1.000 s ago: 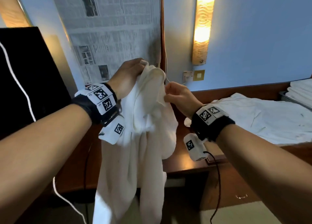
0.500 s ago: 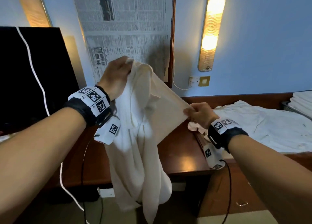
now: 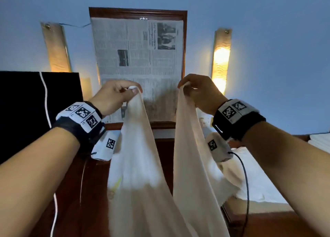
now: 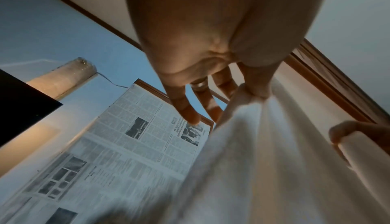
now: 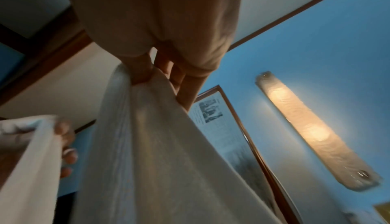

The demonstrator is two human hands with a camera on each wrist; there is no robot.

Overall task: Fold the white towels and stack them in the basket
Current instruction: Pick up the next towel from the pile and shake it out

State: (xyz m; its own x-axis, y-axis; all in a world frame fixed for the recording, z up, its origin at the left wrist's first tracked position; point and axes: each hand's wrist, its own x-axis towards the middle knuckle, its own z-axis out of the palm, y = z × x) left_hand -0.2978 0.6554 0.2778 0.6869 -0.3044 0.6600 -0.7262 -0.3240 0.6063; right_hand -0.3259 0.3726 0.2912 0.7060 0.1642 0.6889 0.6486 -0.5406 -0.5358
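I hold one white towel [image 3: 142,183] up high in front of the wall, and it hangs down in two long drapes. My left hand [image 3: 132,90] pinches its left top corner between thumb and fingers. My right hand [image 3: 184,86] pinches the right top corner at about the same height. The left wrist view shows the left hand [image 4: 251,92] nipping the towel [image 4: 274,169] edge; the right wrist view shows the right hand [image 5: 145,76] gripping the towel [image 5: 158,161]. More white towels [image 3: 259,179] lie crumpled on the wooden desk at right. Folded towels [image 3: 319,140] show at the far right edge.
A framed newspaper [image 3: 137,61] hangs on the blue wall straight ahead, with a wall lamp [image 3: 220,61] on each side. A black screen [image 3: 26,108] with a white cable stands at left. The wooden desk [image 3: 78,192] runs below the towel.
Both hands rose and spread apart, each now at a top corner, so the bunched towel hangs opened out. The right hand moved up from desk level. The view tilted upward.
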